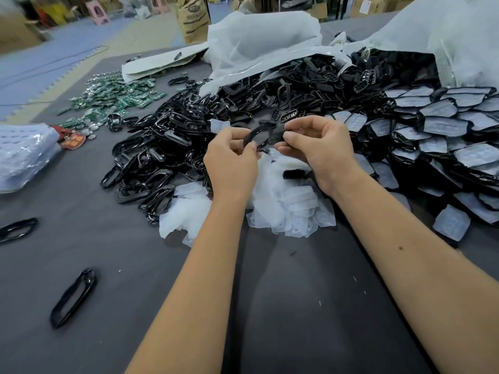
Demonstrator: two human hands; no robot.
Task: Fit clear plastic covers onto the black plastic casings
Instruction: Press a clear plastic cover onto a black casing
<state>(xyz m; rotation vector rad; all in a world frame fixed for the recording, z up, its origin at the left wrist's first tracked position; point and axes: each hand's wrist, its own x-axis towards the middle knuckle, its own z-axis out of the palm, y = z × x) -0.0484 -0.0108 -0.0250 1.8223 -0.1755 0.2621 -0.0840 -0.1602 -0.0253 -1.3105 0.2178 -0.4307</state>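
Grey felt covered the table (270, 306) nearest us, a loose black frame (73, 298) lying on it at our left. Beyond that, a heap of clear covers (280, 203) sat just under our hands. Our left hand (231, 163) pinched one end of a black casing (266, 136), our right hand (321, 147) pinched the other, held above the heap. Farther back, black casings (243, 103) spilled from white bags (259, 41), with green circuit boards (113, 95) at the far left.

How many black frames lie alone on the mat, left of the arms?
2: one black frame at lower left, another at the left edge. More may lie outside the view.
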